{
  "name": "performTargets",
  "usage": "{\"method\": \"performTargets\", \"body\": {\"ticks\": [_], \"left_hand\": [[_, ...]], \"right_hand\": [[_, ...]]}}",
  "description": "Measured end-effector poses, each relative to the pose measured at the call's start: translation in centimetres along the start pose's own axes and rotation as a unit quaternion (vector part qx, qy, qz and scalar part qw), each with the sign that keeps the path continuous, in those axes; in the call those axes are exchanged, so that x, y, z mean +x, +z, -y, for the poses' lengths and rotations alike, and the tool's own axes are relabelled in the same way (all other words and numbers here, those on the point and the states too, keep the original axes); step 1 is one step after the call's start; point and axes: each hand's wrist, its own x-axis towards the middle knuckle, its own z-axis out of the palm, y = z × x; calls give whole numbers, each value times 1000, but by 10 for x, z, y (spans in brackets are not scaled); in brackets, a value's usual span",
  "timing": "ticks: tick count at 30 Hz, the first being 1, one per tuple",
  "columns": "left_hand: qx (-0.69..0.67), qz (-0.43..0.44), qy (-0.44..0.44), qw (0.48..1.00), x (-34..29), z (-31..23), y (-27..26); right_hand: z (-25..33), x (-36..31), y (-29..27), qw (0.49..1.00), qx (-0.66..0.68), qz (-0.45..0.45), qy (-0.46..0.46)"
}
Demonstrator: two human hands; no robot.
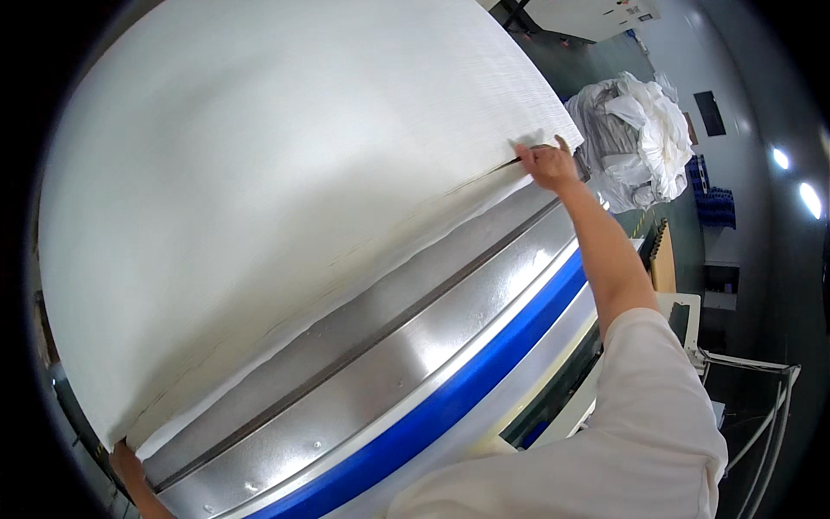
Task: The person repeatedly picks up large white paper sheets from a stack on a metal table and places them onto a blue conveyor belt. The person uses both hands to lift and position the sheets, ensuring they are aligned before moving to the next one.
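Observation:
A large white sheet (285, 182) lies spread flat across the feed surface of a big steel machine (415, 346) with a blue stripe along its front. My right hand (546, 164) reaches far out and pinches the sheet's right corner at the near edge. My left hand (130, 471) shows only partly at the lower left rim, gripping the sheet's other corner. The sheet's near edge runs taut between the two hands, just above the metal front panel.
A heap of crumpled white and grey linen (635, 143) sits in a cart beyond the machine at the right. A white metal frame (752, 381) stands at the lower right. Wall lights (808, 199) shine on the far right.

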Motion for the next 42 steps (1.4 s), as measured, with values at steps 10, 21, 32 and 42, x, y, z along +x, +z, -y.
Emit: {"method": "performTargets", "body": {"ticks": [10, 21, 32, 42], "left_hand": [[3, 93, -31, 995, -48, 72, 34], [-43, -182, -151, 971, -74, -78, -40], [-111, -330, -102, 932, -72, -76, -11], [-174, -383, -77, 904, -79, -68, 0]], "right_hand": [[-110, 59, 45, 982, -92, 86, -144], [-42, -23, 30, 995, 76, -70, -9], [292, -92, -113, 899, 334, -82, -270], [653, -180, -220, 755, 405, 32, -515]]}}
